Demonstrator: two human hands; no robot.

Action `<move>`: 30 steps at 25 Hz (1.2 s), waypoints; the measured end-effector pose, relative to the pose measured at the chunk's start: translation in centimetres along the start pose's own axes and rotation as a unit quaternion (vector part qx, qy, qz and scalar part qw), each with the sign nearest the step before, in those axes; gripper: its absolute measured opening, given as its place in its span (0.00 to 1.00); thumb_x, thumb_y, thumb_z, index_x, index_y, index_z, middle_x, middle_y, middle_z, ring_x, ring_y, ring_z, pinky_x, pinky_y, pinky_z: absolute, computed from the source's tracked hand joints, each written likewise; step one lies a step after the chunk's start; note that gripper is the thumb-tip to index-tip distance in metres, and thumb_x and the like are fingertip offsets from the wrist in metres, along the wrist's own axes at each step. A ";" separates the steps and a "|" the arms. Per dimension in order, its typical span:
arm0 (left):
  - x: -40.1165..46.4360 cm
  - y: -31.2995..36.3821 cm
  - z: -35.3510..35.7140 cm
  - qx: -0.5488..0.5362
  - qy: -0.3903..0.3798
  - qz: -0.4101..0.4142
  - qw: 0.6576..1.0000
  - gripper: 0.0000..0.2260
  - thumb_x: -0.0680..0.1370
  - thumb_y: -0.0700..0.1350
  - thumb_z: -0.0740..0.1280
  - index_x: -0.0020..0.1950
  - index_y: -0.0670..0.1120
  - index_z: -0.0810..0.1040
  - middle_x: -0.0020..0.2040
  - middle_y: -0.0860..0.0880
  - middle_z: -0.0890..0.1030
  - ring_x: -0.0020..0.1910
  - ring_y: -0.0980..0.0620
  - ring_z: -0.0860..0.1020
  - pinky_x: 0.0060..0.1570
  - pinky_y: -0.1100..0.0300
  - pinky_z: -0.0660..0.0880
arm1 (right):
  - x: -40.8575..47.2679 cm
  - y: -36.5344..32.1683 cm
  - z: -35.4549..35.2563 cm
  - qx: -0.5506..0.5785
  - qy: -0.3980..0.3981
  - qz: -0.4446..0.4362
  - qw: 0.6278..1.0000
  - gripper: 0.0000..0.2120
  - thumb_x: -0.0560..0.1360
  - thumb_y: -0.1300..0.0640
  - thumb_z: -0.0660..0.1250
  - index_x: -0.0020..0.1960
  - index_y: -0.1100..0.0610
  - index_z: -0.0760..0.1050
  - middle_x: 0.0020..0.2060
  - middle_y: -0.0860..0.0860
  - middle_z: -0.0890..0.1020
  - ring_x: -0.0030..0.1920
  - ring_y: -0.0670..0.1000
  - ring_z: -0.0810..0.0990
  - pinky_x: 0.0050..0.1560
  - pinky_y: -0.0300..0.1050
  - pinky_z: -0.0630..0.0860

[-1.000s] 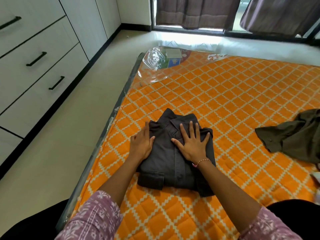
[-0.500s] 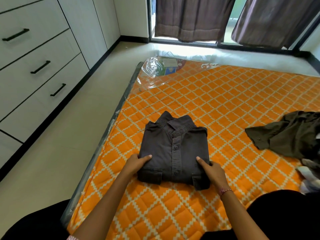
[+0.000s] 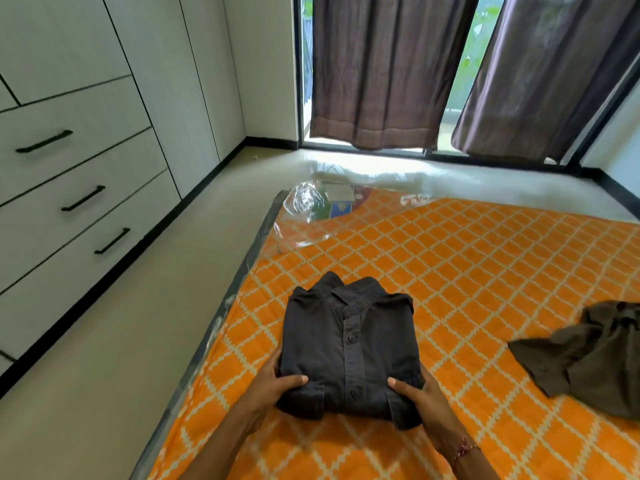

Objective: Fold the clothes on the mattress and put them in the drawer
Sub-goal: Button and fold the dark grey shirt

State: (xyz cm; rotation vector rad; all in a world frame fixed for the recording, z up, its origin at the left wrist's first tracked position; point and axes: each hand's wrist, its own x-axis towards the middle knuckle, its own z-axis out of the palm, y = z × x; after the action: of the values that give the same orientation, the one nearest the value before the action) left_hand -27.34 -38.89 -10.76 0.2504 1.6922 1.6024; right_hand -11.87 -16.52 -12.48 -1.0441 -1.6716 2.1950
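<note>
Fingers of my left hand (image 3: 273,384) curl under the folded shirt's (image 3: 348,348) near left corner, thumb on top; my right hand (image 3: 420,398) clamps the near right corner likewise. I see the shirt lying near the mattress's (image 3: 485,271) left edge, bare floor (image 3: 131,341) and shut drawers (image 3: 86,202) leftward, a crumpled olive garment (image 3: 588,358) well apart rightward.

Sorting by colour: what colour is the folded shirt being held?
Dark charcoal grey folded shirt, clearest in the head view.
</note>
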 end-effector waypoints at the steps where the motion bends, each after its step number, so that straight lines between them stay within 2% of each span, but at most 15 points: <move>1: 1.9 1.5 -0.6 0.009 -0.002 0.008 1.000 0.41 0.57 0.46 0.77 0.68 0.53 0.65 0.58 0.55 0.76 0.54 0.55 0.78 0.44 0.64 0.78 | 1.9 -1.2 0.6 -0.001 -0.001 -0.012 1.000 0.22 0.69 0.68 0.73 0.60 0.57 0.73 0.54 0.54 0.82 0.51 0.55 0.82 0.42 0.41 0.79; 2: 4.3 3.1 -1.2 0.016 -0.006 0.016 1.000 0.42 0.57 0.47 0.77 0.68 0.53 0.65 0.58 0.55 0.76 0.53 0.56 0.78 0.44 0.64 0.78 | 4.4 -2.6 1.3 -0.003 -0.004 -0.024 1.000 0.20 0.70 0.69 0.71 0.60 0.56 0.74 0.54 0.53 0.82 0.51 0.54 0.82 0.42 0.40 0.78; 4: 9.0 6.4 -2.3 0.029 -0.008 0.027 0.999 0.37 0.63 0.41 0.78 0.68 0.53 0.64 0.58 0.54 0.76 0.52 0.56 0.78 0.45 0.63 0.78 | 9.2 -5.5 2.6 0.000 -0.017 -0.049 0.999 0.19 0.71 0.68 0.69 0.59 0.53 0.74 0.53 0.50 0.82 0.52 0.53 0.82 0.42 0.40 0.79; 6: 15.0 9.9 -3.8 0.045 -0.001 0.049 0.998 0.34 0.67 0.37 0.76 0.68 0.52 0.65 0.61 0.50 0.76 0.52 0.54 0.78 0.47 0.63 0.77 | 15.1 -8.8 4.1 -0.012 -0.033 -0.081 0.996 0.20 0.72 0.67 0.69 0.60 0.51 0.73 0.53 0.47 0.81 0.52 0.51 0.81 0.42 0.39 0.80; 10: 26.1 16.8 -6.1 0.089 0.026 0.121 0.988 0.37 0.67 0.36 0.75 0.72 0.47 0.63 0.67 0.45 0.72 0.57 0.49 0.75 0.53 0.59 0.74 | 26.5 -15.3 6.9 -0.026 -0.044 -0.135 0.990 0.20 0.69 0.67 0.72 0.57 0.52 0.75 0.55 0.53 0.81 0.49 0.50 0.82 0.44 0.40 0.80; 13: 32.6 20.0 -6.9 0.112 0.058 0.160 0.979 0.34 0.72 0.35 0.71 0.74 0.44 0.61 0.64 0.47 0.72 0.59 0.48 0.74 0.55 0.59 0.73 | 34.0 -18.8 8.4 -0.028 -0.047 -0.158 0.986 0.18 0.72 0.70 0.68 0.57 0.53 0.75 0.55 0.54 0.81 0.48 0.51 0.82 0.47 0.43 0.80; 16: 38.1 18.1 -7.9 0.080 0.147 0.162 0.972 0.26 0.74 0.35 0.69 0.71 0.41 0.66 0.63 0.45 0.73 0.59 0.46 0.74 0.52 0.58 0.75 | 40.5 -18.2 9.1 -0.017 -0.036 -0.145 0.989 0.21 0.73 0.69 0.67 0.63 0.57 0.71 0.59 0.55 0.78 0.54 0.59 0.79 0.56 0.56 0.77; 19: 40.6 13.3 -8.6 -0.022 0.234 0.124 0.964 0.20 0.73 0.35 0.70 0.63 0.38 0.71 0.60 0.38 0.76 0.56 0.43 0.76 0.37 0.62 0.78 | 43.9 -14.6 8.9 0.010 0.003 -0.108 0.994 0.23 0.72 0.68 0.69 0.66 0.59 0.71 0.62 0.59 0.77 0.58 0.62 0.77 0.61 0.63 0.73; 20: 41.5 12.2 -8.9 -0.031 0.252 0.121 0.960 0.18 0.73 0.36 0.71 0.61 0.39 0.72 0.59 0.38 0.77 0.55 0.42 0.77 0.38 0.61 0.79 | 44.7 -13.8 8.8 0.017 0.012 -0.099 0.995 0.24 0.72 0.67 0.70 0.66 0.59 0.71 0.61 0.59 0.77 0.58 0.62 0.78 0.60 0.63 0.74; 22: 42.2 11.4 -9.5 -0.006 0.263 0.117 0.958 0.17 0.73 0.37 0.72 0.60 0.41 0.72 0.58 0.39 0.78 0.55 0.42 0.78 0.49 0.51 0.80 | 44.8 -13.3 9.0 0.025 0.021 -0.094 0.995 0.24 0.71 0.66 0.71 0.66 0.59 0.72 0.60 0.58 0.78 0.57 0.61 0.78 0.60 0.60 0.75; 25: 40.4 12.5 -8.5 0.018 0.257 0.105 0.960 0.20 0.75 0.41 0.70 0.64 0.42 0.70 0.61 0.40 0.76 0.59 0.41 0.76 0.58 0.45 0.76 | 42.6 -14.2 9.5 0.017 0.063 -0.126 0.990 0.22 0.73 0.64 0.70 0.66 0.60 0.71 0.60 0.57 0.78 0.57 0.58 0.78 0.58 0.52 0.76; 26: 39.1 13.2 -7.7 0.064 0.286 0.110 0.950 0.20 0.76 0.42 0.69 0.66 0.42 0.69 0.63 0.40 0.74 0.60 0.42 0.75 0.59 0.46 0.75 | 41.3 -14.4 9.8 -0.024 0.109 -0.144 0.983 0.22 0.75 0.61 0.69 0.67 0.60 0.70 0.60 0.58 0.77 0.58 0.58 0.77 0.57 0.51 0.75; 28: 35.8 14.0 -6.1 0.227 0.373 0.128 0.890 0.20 0.77 0.44 0.66 0.68 0.42 0.68 0.65 0.41 0.71 0.61 0.42 0.73 0.59 0.49 0.73 | 38.0 -14.0 9.9 -0.160 0.210 -0.177 0.948 0.22 0.78 0.55 0.65 0.69 0.61 0.68 0.63 0.60 0.75 0.62 0.60 0.75 0.59 0.53 0.73; 29: 34.0 14.3 -5.2 0.297 0.392 0.148 0.858 0.21 0.78 0.44 0.65 0.69 0.42 0.67 0.67 0.41 0.69 0.63 0.42 0.72 0.58 0.49 0.72 | 36.1 -13.7 9.4 -0.221 0.242 -0.193 0.925 0.22 0.79 0.54 0.64 0.70 0.61 0.67 0.64 0.60 0.74 0.63 0.60 0.73 0.60 0.54 0.71; 30: 32.0 14.3 -4.1 0.340 0.386 0.168 0.841 0.21 0.78 0.44 0.65 0.70 0.43 0.66 0.68 0.41 0.69 0.65 0.42 0.70 0.60 0.48 0.71 | 33.9 -13.5 8.5 -0.273 0.260 -0.213 0.901 0.21 0.79 0.55 0.62 0.70 0.60 0.67 0.65 0.59 0.73 0.64 0.60 0.72 0.60 0.54 0.71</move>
State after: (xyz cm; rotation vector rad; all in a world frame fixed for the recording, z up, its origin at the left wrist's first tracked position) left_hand -56.82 -19.44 -10.63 0.2728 2.9818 1.3385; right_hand -45.58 -0.13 -13.38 -1.1092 -2.0256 1.0682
